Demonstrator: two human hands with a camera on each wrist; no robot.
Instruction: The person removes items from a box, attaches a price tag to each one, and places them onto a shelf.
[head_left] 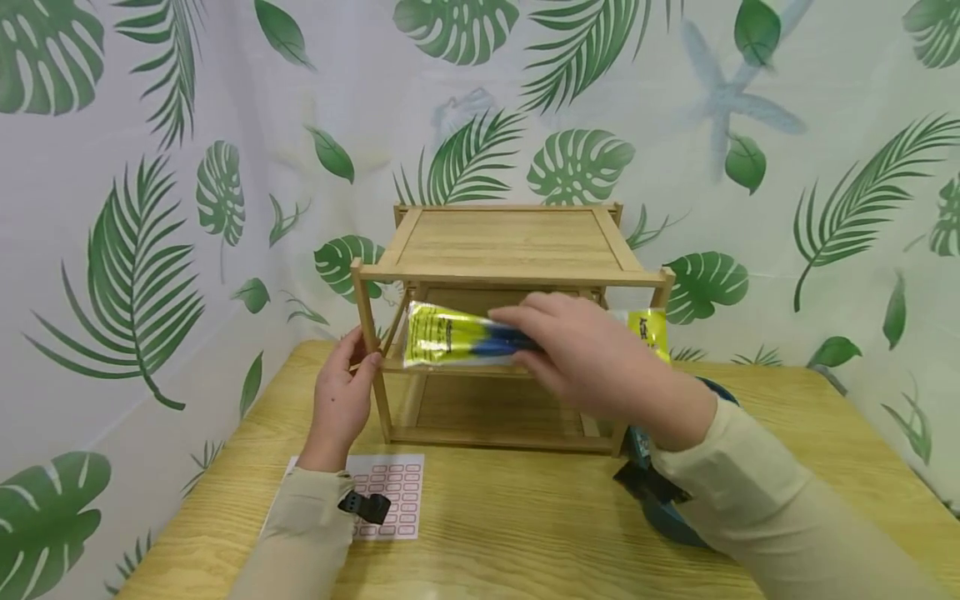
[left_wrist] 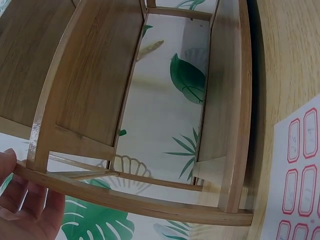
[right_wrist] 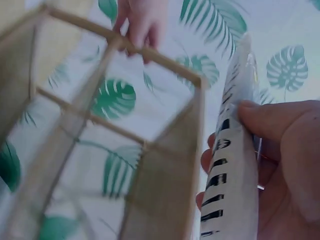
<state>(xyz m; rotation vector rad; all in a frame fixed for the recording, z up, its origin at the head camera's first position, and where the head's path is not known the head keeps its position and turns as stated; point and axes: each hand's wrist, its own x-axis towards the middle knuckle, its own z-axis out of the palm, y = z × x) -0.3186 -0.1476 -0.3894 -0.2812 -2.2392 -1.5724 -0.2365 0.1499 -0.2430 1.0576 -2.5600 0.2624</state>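
Observation:
A small wooden shelf rack (head_left: 510, 237) stands on the table, with its top board and lower boards facing me. My left hand (head_left: 345, 392) grips its left front post at the height of the middle board, thumb on the near side. In the left wrist view, the fingers (left_wrist: 35, 200) curl behind that post. My right hand (head_left: 592, 354) holds a long, shiny yellow and blue plastic packet (head_left: 442, 337) in front of the rack's upper opening. The packet's other end shows past the hand. Black print runs along its pale edge (right_wrist: 220, 180) in the right wrist view.
A white sheet of red-framed labels (head_left: 405, 500) lies by my left forearm. On the right, a dark blue round container (head_left: 671, 525) is partly hidden behind my right forearm. Leaf-printed cloth (head_left: 847, 208) hangs behind the wooden table (head_left: 510, 533).

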